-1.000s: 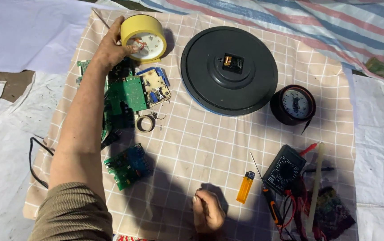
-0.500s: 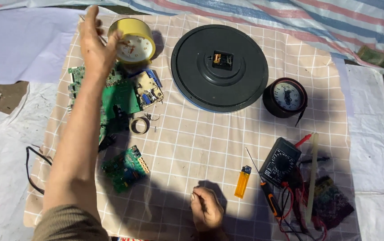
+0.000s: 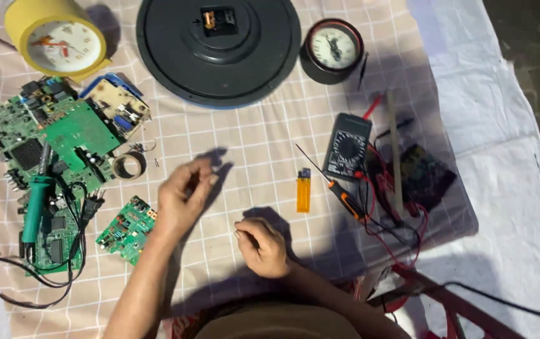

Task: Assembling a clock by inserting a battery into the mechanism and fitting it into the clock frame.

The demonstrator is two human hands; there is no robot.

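Both hands hover over the checked cloth (image 3: 251, 132). The left hand (image 3: 185, 198), fingers loosely curled and slightly blurred, is just right of a small green board (image 3: 125, 229) and left of the orange lighter (image 3: 304, 193). The right hand (image 3: 262, 246), closed in a loose fist, is below and left of the lighter. Right of the lighter lie a screwdriver (image 3: 336, 191) and a multimeter (image 3: 346, 147).

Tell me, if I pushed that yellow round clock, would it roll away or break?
The yellow round clock rests partly on its curved side, so a push would probably make it roll a little on the checked cloth. It looks like hollow plastic, so likely light for its size. Its clear front face could probably scratch or crack if it bumped the green circuit boards beside it.
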